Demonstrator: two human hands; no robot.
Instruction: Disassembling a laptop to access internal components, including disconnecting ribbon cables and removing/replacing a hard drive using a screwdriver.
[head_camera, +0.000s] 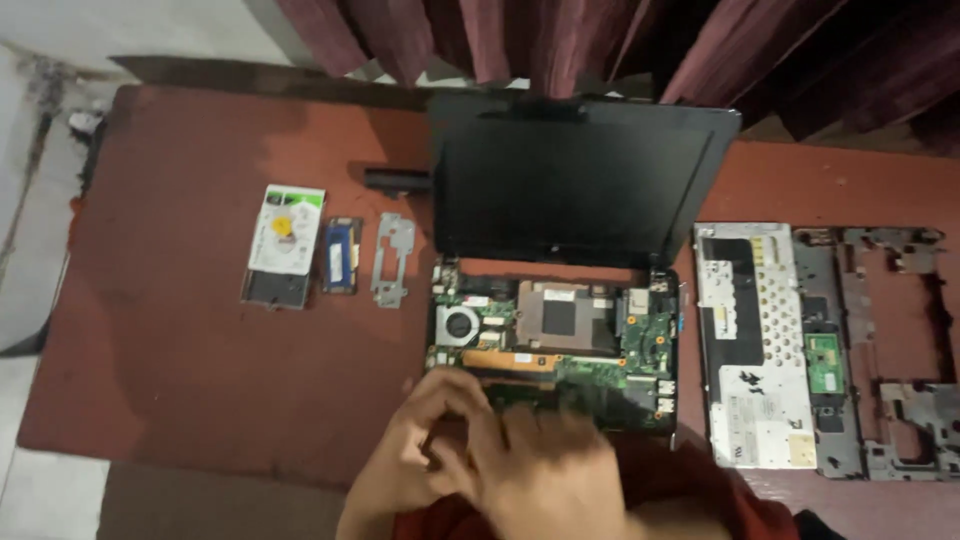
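Observation:
An opened laptop lies on the red table, its dark screen tilted up at the back and its green motherboard bare, with a round fan at the left. My left hand and my right hand are close together at the front edge of the board, fingers curled and blurred. Whether either hand holds something small is hidden by blur.
Left of the laptop lie a hard drive, a blue memory stick, a grey metal bracket and a black bar. At right sit a silver keyboard-deck panel and a grey frame. Dark red curtains hang behind.

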